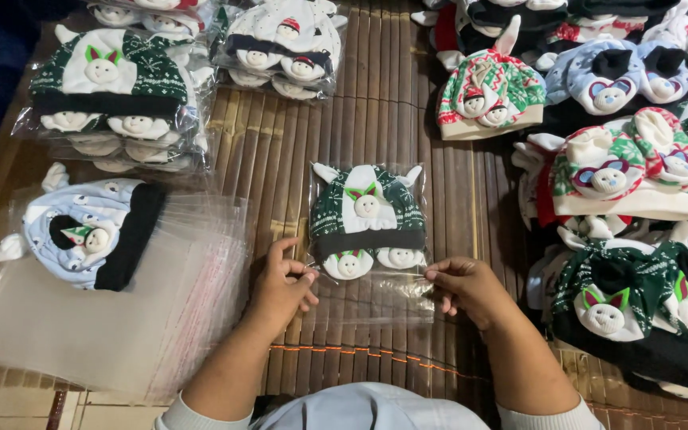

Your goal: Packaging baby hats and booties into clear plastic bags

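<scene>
A clear plastic bag [372, 295] lies on the brown slatted mat [280, 159] in front of me. Inside it sits a dark green and white knitted baby hat with a bunny face [366, 211] and matching small booties. My left hand [282, 283] pinches the bag's left edge near its open end. My right hand [463, 288] pinches the right edge at the same height. Both hands hold the bag flat against the mat.
A stack of empty clear bags [105, 318] lies at the left with a light blue and black hat set [89, 231] on top. Bagged sets [121, 103] pile up at the far left and centre. Loose knitted hat sets [631, 167] crowd the right side.
</scene>
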